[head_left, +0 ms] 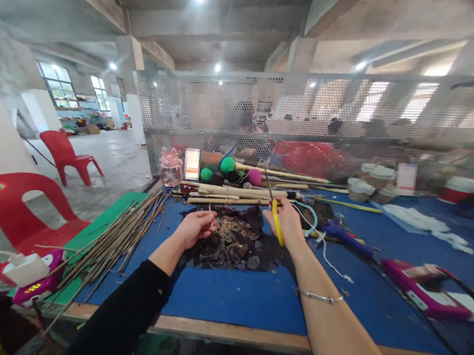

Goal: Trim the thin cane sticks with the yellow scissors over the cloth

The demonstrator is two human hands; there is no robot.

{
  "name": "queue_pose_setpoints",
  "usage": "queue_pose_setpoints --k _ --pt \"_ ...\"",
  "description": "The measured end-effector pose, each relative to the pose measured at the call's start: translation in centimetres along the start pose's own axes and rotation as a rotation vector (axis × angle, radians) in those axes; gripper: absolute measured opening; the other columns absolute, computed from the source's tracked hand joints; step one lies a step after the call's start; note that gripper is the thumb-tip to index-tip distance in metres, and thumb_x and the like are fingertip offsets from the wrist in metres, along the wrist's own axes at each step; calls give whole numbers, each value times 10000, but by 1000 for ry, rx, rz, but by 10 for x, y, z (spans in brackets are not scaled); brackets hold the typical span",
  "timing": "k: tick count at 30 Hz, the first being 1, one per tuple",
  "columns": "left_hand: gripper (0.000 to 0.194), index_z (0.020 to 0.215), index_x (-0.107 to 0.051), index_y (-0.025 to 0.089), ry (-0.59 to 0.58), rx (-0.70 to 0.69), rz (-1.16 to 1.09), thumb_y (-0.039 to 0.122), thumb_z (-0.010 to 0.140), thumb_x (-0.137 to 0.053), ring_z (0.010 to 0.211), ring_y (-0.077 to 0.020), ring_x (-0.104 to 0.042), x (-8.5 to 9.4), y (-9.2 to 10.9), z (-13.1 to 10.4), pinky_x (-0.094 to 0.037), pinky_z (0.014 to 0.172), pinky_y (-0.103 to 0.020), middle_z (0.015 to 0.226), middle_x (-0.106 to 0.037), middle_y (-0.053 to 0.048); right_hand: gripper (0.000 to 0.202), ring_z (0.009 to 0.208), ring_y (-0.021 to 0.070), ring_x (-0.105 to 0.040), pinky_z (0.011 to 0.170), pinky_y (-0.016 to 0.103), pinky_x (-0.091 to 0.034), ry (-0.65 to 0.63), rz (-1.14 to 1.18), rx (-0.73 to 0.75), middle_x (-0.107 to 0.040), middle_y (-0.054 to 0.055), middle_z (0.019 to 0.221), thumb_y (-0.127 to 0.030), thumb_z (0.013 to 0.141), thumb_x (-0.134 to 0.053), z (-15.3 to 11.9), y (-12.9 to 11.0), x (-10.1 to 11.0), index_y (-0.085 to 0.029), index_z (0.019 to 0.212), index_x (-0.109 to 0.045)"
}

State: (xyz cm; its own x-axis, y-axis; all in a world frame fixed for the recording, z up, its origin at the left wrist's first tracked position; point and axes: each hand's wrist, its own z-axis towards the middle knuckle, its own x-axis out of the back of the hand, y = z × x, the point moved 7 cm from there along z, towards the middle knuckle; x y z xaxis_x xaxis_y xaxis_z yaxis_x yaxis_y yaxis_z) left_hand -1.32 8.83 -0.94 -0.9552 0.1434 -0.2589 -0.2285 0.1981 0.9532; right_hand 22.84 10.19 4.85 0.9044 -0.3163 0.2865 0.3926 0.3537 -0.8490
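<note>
My left hand [194,229] pinches a small pale piece [211,214] between thumb and fingers, over the left part of a dark cloth [254,253]. Around a pair of yellow-handled scissors [277,221] my right hand [287,221] is closed, with the blades pointing up and away. Small brown clippings [231,236] lie heaped on the cloth between my hands. Left of the cloth, a bundle of thin brown sticks [117,244] is spread out. Behind my hands are pale thicker sticks [227,190] and balls of green yarn [227,164] and pink yarn [254,177].
Blue table covering [233,298] reaches the wooden front edge. At right are a blue glue gun [349,238], a purple power strip [424,287] and cables. A pink-lidded bottle [171,168] stands before the perforated metal screen [211,101]. Red chairs [27,200] are at left.
</note>
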Motion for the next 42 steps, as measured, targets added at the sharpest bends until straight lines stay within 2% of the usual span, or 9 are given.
queue_pose_setpoints --k 4,8,11,13,17,21,25,32,42 --pt "294 883 -576 137 46 14 72 360 695 -612 547 -75 -575 -2 -2 -3 -391 408 -126 737 -607 -44 340 542 159 -532 518 242 -361 87 -428 -96 -575 29 595 -463 667 -526 4 19 19 -172 836 -578" --pt "302 886 -583 140 29 12 125 376 699 -603 528 -76 -577 -7 -4 -4 -385 394 -128 723 -613 -41 323 649 192 -582 577 250 -386 120 -570 -35 -640 77 719 -391 724 -478 4 15 18 -164 915 -606" --pt "298 899 -586 135 5 -41 138 357 701 -607 542 -76 -583 -11 -2 -5 -412 419 -141 752 -614 -44 336 689 193 -587 605 250 -397 120 -547 7 -651 74 788 -321 699 -511 -1 6 8 -163 986 -584" --pt "296 921 -586 136 -10 -82 128 321 693 -624 567 -80 -592 -15 0 -6 -439 456 -158 777 -613 -44 372 696 181 -582 623 245 -403 69 -484 93 -645 65 799 -358 685 -544 -9 -6 -9 -156 996 -565" --pt "326 945 -591 122 -23 -97 120 290 670 -643 569 -93 -590 -20 -1 -8 -452 493 -185 739 -617 -41 438 566 139 -537 534 225 -387 -196 -417 156 -605 5 688 -439 690 -552 -34 -21 -55 -194 1049 -497" --pt "324 935 -627 113 -63 -212 209 306 675 -619 595 -109 -576 -26 6 -10 -461 561 -220 752 -652 -49 521 711 158 -557 617 244 -409 -374 -406 240 -598 29 850 -457 623 -633 -56 -34 -86 -212 1054 -473" --pt "302 907 -656 102 -74 -352 353 303 698 -570 719 -160 -591 -30 15 -13 -461 689 -266 841 -674 -65 601 848 204 -544 733 304 -401 -397 -452 303 -578 74 942 -481 584 -668 -60 -39 -89 -182 1066 -469" --pt "294 833 -681 105 -4 -418 563 326 722 -521 702 -168 -579 -32 17 -18 -441 683 -261 762 -681 -51 690 970 260 -499 816 377 -373 -370 -554 308 -548 108 1026 -549 566 -653 -58 -36 -89 -174 1107 -450" --pt "295 807 -691 115 40 -460 671 320 741 -489 631 -141 -541 -31 22 -24 -406 608 -230 683 -663 -20 465 778 178 -566 637 242 -371 -438 -567 259 -588 47 860 -546 680 -563 -66 -38 -92 -209 989 -479"
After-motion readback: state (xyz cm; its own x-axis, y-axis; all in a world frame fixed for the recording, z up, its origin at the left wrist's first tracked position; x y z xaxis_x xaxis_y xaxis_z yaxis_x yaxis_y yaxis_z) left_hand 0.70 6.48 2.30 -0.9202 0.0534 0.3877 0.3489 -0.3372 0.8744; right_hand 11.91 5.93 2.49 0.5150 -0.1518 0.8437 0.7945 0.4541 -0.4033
